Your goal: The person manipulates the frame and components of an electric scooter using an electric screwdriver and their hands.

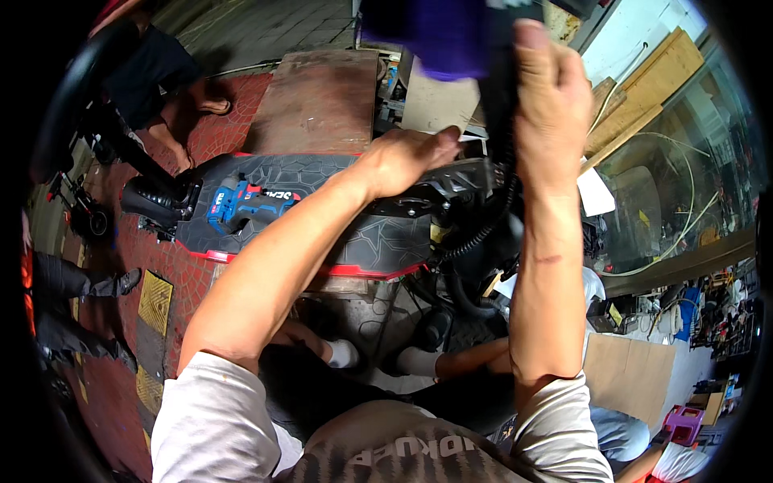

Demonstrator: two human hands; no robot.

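An electric scooter lies before me, its black deck (362, 233) edged in red and patterned with cracked-looking lines. My right hand (551, 105) is wrapped round the scooter's black upright stem (501, 97) at upper right. Beside the stem's foot, my left hand (407, 161) rests over the black folding bracket (459, 179) with its fingers curled; what they hold is hidden. A ribbed black cable (475, 241) runs down near the joint. On the deck, left of my left forearm, lies a blue cordless power tool (233, 205). Something purple (447, 40) hangs blurred beside the stem.
A worn brown board (314, 101) stands behind the deck. The scooter's rear wheel (149, 197) is at left, near another person's bare foot (216, 106). Wooden planks (644, 84) lean at upper right. Flattened cardboard (626, 374) and a purple stool (683, 423) are at lower right.
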